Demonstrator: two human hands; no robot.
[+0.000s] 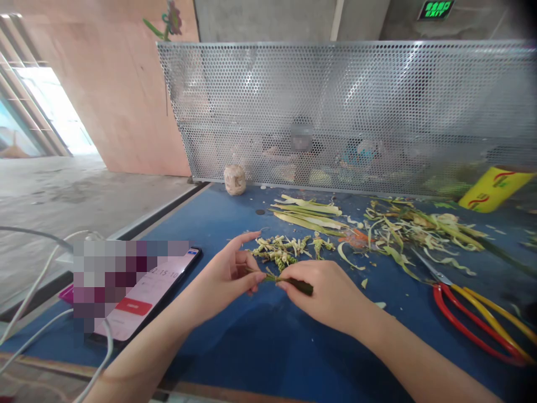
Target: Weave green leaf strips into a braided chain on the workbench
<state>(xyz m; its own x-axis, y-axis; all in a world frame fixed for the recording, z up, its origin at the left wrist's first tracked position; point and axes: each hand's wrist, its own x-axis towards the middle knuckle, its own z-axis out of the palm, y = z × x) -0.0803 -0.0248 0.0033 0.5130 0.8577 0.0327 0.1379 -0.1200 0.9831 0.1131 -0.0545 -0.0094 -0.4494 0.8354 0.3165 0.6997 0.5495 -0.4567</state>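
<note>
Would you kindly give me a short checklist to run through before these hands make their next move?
1. Narrow dark-green plant piece held: ok, pinched between left hand and right hand.
2. Its end inside the left grip: cannot tell, fingers cover it.
3. Metal scissors with red and yellow handles clear of both hands: ok, lying to the right.
4. Curly pale-green peelings away from the blades: not ok, they lie right by them.
5. Long pale-green flat strips in sight: ok, beyond the hands.
6. Thin white cable well away from left forearm: not ok, it runs close beside it.

A slim green strip [300, 285], dark-ended, slants over the blue tabletop [251, 352].
</note>
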